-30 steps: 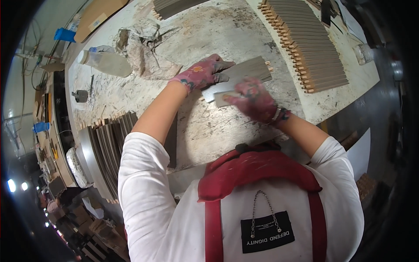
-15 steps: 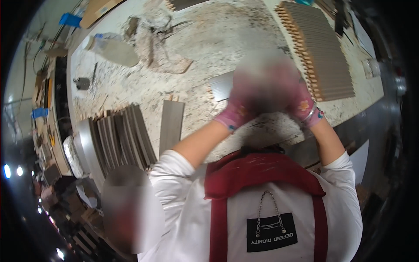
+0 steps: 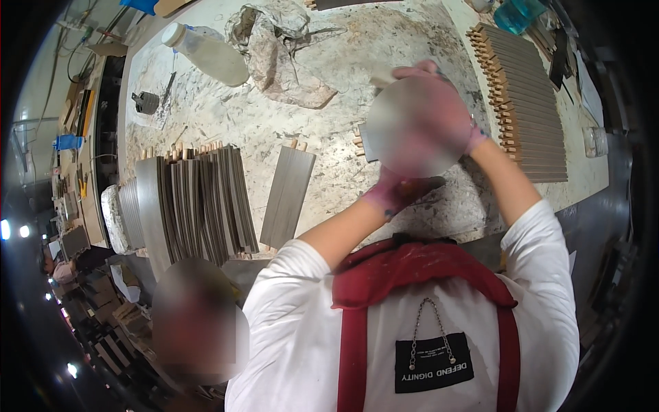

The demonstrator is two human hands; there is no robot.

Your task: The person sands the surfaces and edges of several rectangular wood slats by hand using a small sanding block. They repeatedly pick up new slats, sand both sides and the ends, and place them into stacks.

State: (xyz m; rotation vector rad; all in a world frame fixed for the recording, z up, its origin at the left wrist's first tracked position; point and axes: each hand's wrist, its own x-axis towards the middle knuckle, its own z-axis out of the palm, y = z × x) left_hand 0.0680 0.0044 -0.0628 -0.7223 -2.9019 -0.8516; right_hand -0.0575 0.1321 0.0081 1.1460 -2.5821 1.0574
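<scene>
Both my hands wear pink gloves and meet over the right middle of the worktable, where a round blur hides most of them. My right hand (image 3: 449,99) is on the far side, with its fingers bent around something pale that I cannot make out. Nearer to me, my left hand (image 3: 398,192) shows only its wrist and lower palm; its fingers are hidden. From the blur's left edge a small part of a grey board (image 3: 371,142) sticks out, with short wooden dowels (image 3: 359,141) at its end. Whether my left hand touches this board cannot be seen.
Left of my hands lies a single grey board (image 3: 288,196) with dowels, beside a row of similar boards (image 3: 199,202). A doweled stack (image 3: 532,103) sits at the right. Further back are a cloudy bottle (image 3: 209,55), a stained rag (image 3: 285,65) and a teal container (image 3: 518,15).
My right hand has moved to the far side of the blurred area, and my left hand has come slightly nearer and right. The view has shifted, so the table's things appear displaced.
</scene>
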